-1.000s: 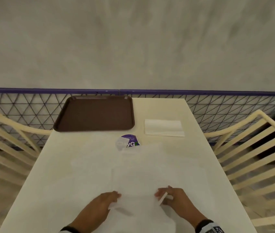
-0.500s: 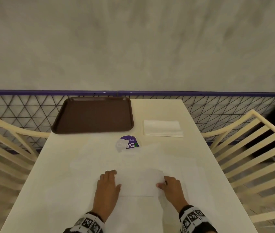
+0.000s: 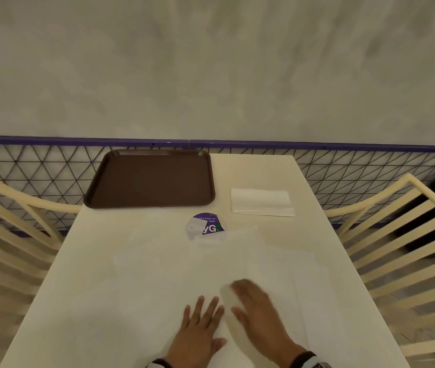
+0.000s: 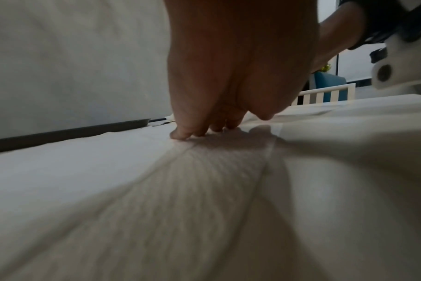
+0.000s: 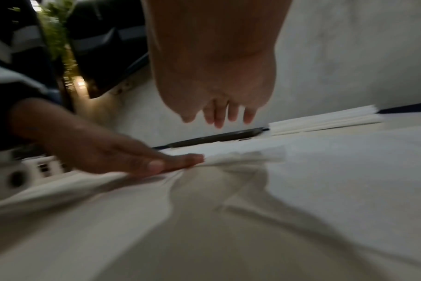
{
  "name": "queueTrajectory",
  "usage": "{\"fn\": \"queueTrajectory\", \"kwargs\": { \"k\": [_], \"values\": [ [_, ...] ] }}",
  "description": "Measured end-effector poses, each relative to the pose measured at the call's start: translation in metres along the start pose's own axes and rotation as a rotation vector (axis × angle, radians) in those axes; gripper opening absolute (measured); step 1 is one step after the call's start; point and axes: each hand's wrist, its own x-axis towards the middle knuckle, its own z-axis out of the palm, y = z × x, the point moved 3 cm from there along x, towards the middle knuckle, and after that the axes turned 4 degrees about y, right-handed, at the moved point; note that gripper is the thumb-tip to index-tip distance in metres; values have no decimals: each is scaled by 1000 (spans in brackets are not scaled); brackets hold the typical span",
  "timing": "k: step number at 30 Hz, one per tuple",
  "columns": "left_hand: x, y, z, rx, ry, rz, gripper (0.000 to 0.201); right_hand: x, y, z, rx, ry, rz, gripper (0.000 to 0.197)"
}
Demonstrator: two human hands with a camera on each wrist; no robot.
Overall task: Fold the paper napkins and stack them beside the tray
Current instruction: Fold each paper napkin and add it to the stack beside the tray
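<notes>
A white paper napkin (image 3: 226, 297) lies near the table's front edge, among several other spread-out napkins (image 3: 285, 264). My left hand (image 3: 202, 313) lies flat on it, fingers straight and spread, and the fingertips (image 4: 180, 135) press the paper down. My right hand (image 3: 249, 296) is blurred just to its right; its straight fingers (image 5: 219, 117) sit slightly above the napkin (image 5: 243, 156) and hold nothing. A stack of folded napkins (image 3: 261, 201) lies to the right of the brown tray (image 3: 150, 179) at the far end.
A round purple sticker (image 3: 205, 224) sits mid-table, partly covered by paper. Cream slatted chairs (image 3: 402, 235) flank both sides. A black mesh fence with a purple rail (image 3: 343, 147) and a grey wall stand behind the table (image 3: 250, 168).
Both hands have come together over the napkin's middle. The left has slid right and lies flat. The right has swept left and is blurred.
</notes>
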Motion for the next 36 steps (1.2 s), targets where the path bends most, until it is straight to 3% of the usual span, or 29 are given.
{"fn": "queueTrajectory", "kwargs": {
  "k": [2,4,8,12,15,18,22,24,26,27,28,31,36],
  "values": [
    [2,-3,2,6,9,-15,66,-13,-11,25,-100,-217,-120,58],
    [1,-5,4,18,0,-25,65,-20,-8,44,-177,-371,-139,69],
    [-12,-20,-1,71,-41,-60,62,-35,26,39,-250,-438,-130,69],
    [-34,-44,-10,79,82,-115,59,-38,60,22,-283,-385,-20,63],
    [-13,-47,-32,53,64,-109,66,-46,59,17,-372,-462,70,63],
    [40,-33,-68,-60,44,-66,19,-52,55,17,-370,-561,85,67],
    [108,-21,-72,-208,-249,-86,54,-48,59,9,-117,-790,159,71],
    [125,-19,-65,-120,-422,-147,71,-29,55,-2,35,-701,126,84],
    [133,-17,-61,36,-482,-146,76,-25,52,-10,160,-654,118,116],
    [135,-16,-59,86,-492,-149,75,-23,54,-15,211,-630,170,122],
    [136,-15,-58,126,-509,-144,74,-21,57,-20,280,-571,214,116],
    [135,-16,-56,171,-554,-143,70,-10,60,-35,406,-407,272,56],
    [131,-10,-66,145,-532,-83,38,32,51,-50,91,-220,130,71]
  ]
}}
